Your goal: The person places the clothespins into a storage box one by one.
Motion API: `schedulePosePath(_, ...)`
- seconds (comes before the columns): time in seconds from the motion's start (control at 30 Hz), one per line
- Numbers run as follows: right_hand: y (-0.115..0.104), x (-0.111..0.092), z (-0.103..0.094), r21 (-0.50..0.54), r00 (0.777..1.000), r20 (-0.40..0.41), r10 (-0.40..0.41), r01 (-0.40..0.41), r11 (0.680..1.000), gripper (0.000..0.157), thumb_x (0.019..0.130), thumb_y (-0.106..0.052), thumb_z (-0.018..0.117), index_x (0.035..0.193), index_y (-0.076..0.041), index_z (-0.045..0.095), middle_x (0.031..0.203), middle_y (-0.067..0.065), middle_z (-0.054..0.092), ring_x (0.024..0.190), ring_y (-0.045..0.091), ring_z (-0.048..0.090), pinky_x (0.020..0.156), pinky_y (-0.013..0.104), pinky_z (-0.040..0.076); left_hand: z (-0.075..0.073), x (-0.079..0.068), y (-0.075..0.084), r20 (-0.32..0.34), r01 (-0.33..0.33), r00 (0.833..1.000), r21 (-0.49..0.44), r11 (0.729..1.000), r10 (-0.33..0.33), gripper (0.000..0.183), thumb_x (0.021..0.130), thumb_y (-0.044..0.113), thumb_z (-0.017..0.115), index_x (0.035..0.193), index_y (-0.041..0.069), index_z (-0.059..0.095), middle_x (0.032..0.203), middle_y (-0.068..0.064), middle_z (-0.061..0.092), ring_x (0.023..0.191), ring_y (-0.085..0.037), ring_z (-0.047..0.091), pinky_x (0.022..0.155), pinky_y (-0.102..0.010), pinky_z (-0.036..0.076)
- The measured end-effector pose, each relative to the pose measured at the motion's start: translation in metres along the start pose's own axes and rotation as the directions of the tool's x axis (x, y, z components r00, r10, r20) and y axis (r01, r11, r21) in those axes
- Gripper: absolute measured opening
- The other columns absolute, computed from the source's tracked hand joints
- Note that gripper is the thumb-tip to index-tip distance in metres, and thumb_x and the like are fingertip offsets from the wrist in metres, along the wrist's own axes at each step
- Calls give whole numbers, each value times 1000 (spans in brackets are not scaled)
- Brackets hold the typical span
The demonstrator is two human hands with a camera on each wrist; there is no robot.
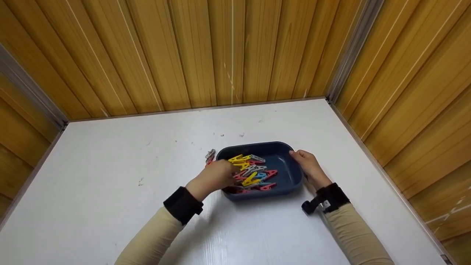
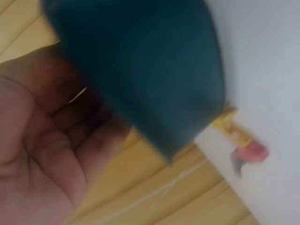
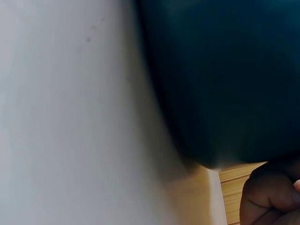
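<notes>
A dark blue plastic basin (image 1: 283,191) stands on the white table, with a pile of yellow, red, grey and blue clothespins (image 1: 251,179) in its left half. My left hand (image 1: 217,175) reaches over the basin's left rim, fingers bent down at the pile. Its fingertips are hidden, so whether they pinch a clothespin does not show. In the left wrist view, that hand (image 2: 42,136) is beside the blurred basin wall (image 2: 150,75). My right hand (image 1: 308,165) grips the basin's right rim, thumb over the edge. The right wrist view shows the basin's outer side (image 3: 225,84) and curled fingers (image 3: 267,194).
A few loose clothespins (image 1: 210,155) lie on the table just left of the basin; they show yellow, red and grey in the left wrist view. Wood-patterned panels (image 1: 198,55) rise behind the table (image 1: 121,165) and along both sides.
</notes>
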State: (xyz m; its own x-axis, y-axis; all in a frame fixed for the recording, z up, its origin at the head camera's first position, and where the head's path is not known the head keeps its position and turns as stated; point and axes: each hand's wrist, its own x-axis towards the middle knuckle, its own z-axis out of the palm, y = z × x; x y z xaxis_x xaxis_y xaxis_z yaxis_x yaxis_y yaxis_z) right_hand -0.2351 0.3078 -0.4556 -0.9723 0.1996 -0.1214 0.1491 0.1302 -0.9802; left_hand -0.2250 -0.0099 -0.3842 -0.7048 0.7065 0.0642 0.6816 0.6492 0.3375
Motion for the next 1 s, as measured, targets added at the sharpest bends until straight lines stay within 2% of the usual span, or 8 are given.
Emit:
schedulePosePath(0.1, -1, 0, 0, 12, 1000, -11, -6, 6, 1000, 44, 103, -19, 60, 61, -19, 46, 58, -14, 41, 57, 2, 41, 53, 17, 34, -24, 0, -8, -116, 20, 993, -56, 998, -27, 25, 94, 7, 70, 117, -3, 74, 107, -19, 77, 97, -34, 73, 88, -48, 59)
schedulePosePath(0.2, -1, 1, -1, 25, 1000, -8, -6, 7, 1000, 44, 103, -19, 60, 61, -19, 46, 58, -14, 41, 56, 2, 40, 52, 17, 33, -42, -1, -20, -240, 86, 966, -63, 994, -99, 27, 95, 8, 69, 119, -2, 73, 110, -20, 76, 97, -34, 73, 88, -48, 59)
schedulePosePath(0.33, -1, 0, 0, 23, 1000, -8, 7, -7, 1000, 45, 103, -19, 60, 61, -19, 45, 57, -13, 39, 56, 2, 39, 52, 17, 32, -49, -3, -37, -301, 198, 929, -87, 976, -215, 27, 94, 7, 69, 120, -2, 73, 114, -21, 75, 100, -35, 73, 88, -48, 59)
schedulePosePath(0.47, 0, -1, 1, 20, 1000, -8, 15, -15, 1000, 45, 103, -20, 61, 61, -19, 46, 58, -13, 40, 57, 2, 40, 53, 17, 33, -38, -6, -56, -279, 287, 910, -106, 952, -306, 25, 91, 4, 69, 113, -4, 75, 108, -21, 77, 99, -36, 74, 88, -49, 59)
schedulePosePath(0.63, 1, 2, 0, 16, 999, 12, 30, -31, 999, 43, 104, -20, 59, 62, -18, 49, 59, -13, 43, 58, 3, 42, 53, 17, 36, -13, -6, -73, -220, 329, 913, -100, 939, -343, 19, 86, 3, 72, 102, -4, 79, 94, -18, 79, 92, -36, 73, 84, -47, 58)
schedulePosePath(0.83, 4, 6, -2, 24, 998, 12, 57, -58, 998, 42, 104, -21, 59, 63, -17, 50, 57, -12, 44, 55, 3, 42, 51, 18, 36, 9, 1, -80, -151, 399, 898, -120, 909, -414, 7, 84, 3, 76, 88, -1, 77, 85, -14, 76, 74, -25, 62, 70, -38, 53)
schedulePosePath(0.97, -2, 1, 0, 33, 999, 13, 52, -52, 998, 42, 104, -19, 59, 63, -17, 49, 57, -12, 43, 54, 2, 42, 50, 17, 35, 17, 6, -80, -160, 402, 896, -104, 910, -415, 7, 83, 2, 76, 78, 1, 71, 77, -11, 71, 68, -20, 51, 64, -35, 46)
schedulePosePath(1.0, -3, 1, 1, 33, 999, 13, 53, -53, 998, 42, 104, -19, 59, 63, -17, 49, 57, -12, 43, 54, 2, 42, 50, 17, 35, 18, 7, -80, -168, 400, 896, -100, 911, -412, 6, 83, 1, 76, 79, 1, 71, 77, -11, 71, 68, -21, 53, 65, -36, 47)
